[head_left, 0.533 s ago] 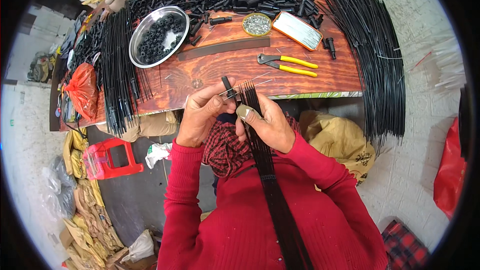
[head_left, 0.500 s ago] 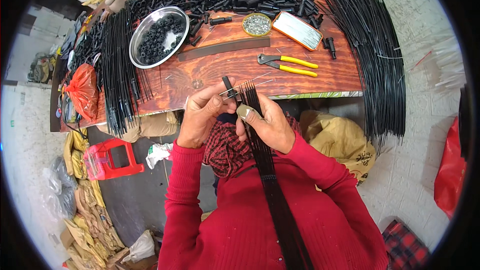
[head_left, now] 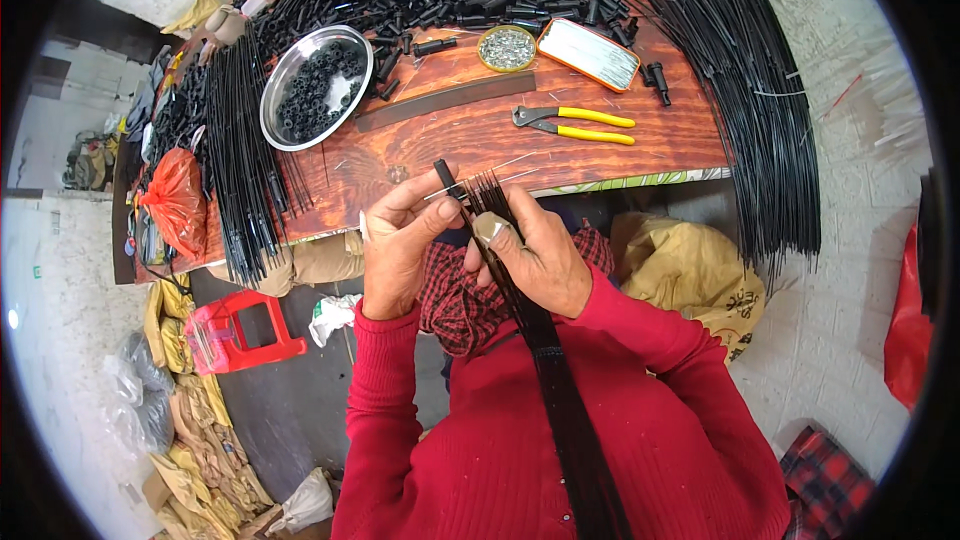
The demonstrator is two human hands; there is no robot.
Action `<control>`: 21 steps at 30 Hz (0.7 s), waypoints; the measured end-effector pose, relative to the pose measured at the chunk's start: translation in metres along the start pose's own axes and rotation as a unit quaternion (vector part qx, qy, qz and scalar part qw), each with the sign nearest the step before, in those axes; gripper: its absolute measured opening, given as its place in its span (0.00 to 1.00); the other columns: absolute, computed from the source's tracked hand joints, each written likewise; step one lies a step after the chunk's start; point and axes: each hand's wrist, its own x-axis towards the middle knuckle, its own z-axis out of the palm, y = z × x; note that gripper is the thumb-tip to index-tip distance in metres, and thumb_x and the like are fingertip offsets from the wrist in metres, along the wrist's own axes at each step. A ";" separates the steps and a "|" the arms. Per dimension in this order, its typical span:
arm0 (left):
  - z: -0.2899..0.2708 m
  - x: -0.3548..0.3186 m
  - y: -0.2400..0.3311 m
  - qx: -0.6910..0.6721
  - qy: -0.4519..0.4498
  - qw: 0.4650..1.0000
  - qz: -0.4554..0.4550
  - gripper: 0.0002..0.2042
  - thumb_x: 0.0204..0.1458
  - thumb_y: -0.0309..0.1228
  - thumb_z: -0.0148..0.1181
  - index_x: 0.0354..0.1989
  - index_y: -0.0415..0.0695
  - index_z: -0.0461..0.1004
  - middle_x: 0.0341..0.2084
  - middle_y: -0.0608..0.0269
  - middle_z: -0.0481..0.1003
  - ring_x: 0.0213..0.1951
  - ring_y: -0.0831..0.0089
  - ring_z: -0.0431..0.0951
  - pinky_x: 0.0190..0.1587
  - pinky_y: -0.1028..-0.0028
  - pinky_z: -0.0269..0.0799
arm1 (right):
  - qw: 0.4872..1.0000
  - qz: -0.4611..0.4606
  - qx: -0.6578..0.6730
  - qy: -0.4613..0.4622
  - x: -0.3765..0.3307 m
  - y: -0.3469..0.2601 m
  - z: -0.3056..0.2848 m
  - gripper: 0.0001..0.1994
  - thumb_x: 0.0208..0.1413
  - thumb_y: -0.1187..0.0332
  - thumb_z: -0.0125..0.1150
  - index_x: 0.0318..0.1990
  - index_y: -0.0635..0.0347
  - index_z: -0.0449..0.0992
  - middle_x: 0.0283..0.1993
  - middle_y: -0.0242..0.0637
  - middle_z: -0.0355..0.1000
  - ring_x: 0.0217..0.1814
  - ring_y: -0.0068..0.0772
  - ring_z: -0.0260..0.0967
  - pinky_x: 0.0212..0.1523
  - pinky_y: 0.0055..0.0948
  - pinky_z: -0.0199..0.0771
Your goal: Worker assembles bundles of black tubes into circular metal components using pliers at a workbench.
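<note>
My left hand (head_left: pixel 400 245) pinches a short black tube-like piece (head_left: pixel 443 174) between thumb and fingers, along with a thin metal pin that points up and right. Gripped in my right hand (head_left: pixel 540 258) is a bundle of long thin black rods (head_left: pixel 562 390), which runs down over my red sweater and has a tie partway along it. The rods' upper ends fan out beside my left fingertips. A tan cover (head_left: pixel 489 228) wraps the right thumb, which presses on the bundle. Whether the black piece joins one of the rods is hard to see.
Beyond my hands, yellow-handled nippers (head_left: pixel 590 126), a round dish of small metal parts (head_left: pixel 506 48), a tray of thin pins (head_left: pixel 590 55) and a steel bowl of black rings (head_left: pixel 356 46) sit on the wooden table (head_left: pixel 440 145). Black rods overhang both sides. A red stool (head_left: pixel 284 348) stands lower left.
The whole view has shifted slightly. The black piece leans a little more to the left, and my left fingers have closed in around it and the pin. My right hand keeps its grip.
</note>
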 end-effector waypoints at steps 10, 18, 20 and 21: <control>0.003 -0.001 0.001 0.002 0.020 1.000 0.005 0.18 0.53 0.24 0.67 0.53 0.35 0.76 0.35 0.63 0.81 0.35 0.79 0.77 0.41 0.79 0.74 | 0.998 -0.003 -0.049 -0.024 0.005 0.003 -0.007 0.23 0.70 0.51 0.44 0.54 0.66 0.64 0.30 0.41 0.77 0.27 0.29 0.77 0.30 0.27 0.77; 0.003 0.003 -0.001 -0.042 0.016 0.999 -0.016 0.17 0.53 0.22 0.66 0.53 0.35 0.76 0.36 0.61 0.80 0.35 0.78 0.77 0.41 0.78 0.74 | 0.995 0.053 0.020 -0.088 0.014 0.006 -0.015 0.23 0.70 0.52 0.46 0.55 0.66 0.66 0.30 0.41 0.76 0.28 0.28 0.76 0.31 0.25 0.77; -0.001 0.003 -0.003 -0.053 0.009 0.998 -0.018 0.18 0.53 0.22 0.66 0.53 0.35 0.76 0.37 0.61 0.80 0.35 0.77 0.77 0.42 0.78 0.74 | 0.982 0.094 0.120 -0.109 0.015 0.011 -0.016 0.23 0.69 0.51 0.48 0.55 0.66 0.67 0.30 0.41 0.76 0.29 0.27 0.76 0.31 0.24 0.77; -0.003 0.002 -0.004 -0.063 0.003 0.998 -0.019 0.18 0.53 0.22 0.66 0.53 0.34 0.76 0.38 0.60 0.80 0.36 0.77 0.77 0.43 0.77 0.74 | 0.982 0.095 0.120 -0.109 0.015 0.012 -0.016 0.23 0.69 0.51 0.48 0.55 0.66 0.67 0.30 0.41 0.76 0.29 0.27 0.76 0.31 0.24 0.77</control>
